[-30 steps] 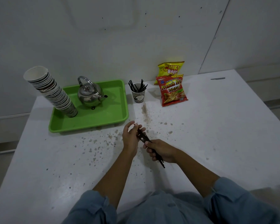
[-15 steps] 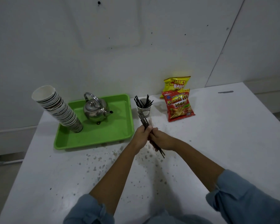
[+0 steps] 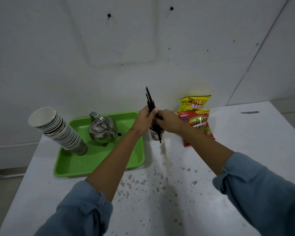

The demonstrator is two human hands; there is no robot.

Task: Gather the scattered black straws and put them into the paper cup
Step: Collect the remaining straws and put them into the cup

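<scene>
Since half a second ago, raised and carried farther from the body: left hand and right hand, both now clenched together around the bundle of black straws, nearly upright, directly over the paper cup. Thin, stiff, matte sticks, upper ends fanned unevenly above the knuckles, lower tips poking out below in front of the cup wall. Cup mostly hidden behind the hands, standing on the white, speckled counter just beside the glossy green plastic tray. On the tray, a rounded shiny metal teapot and a leaning stack of ribbed paper cups. Crinkled foil snack bags near the right wrist.
</scene>
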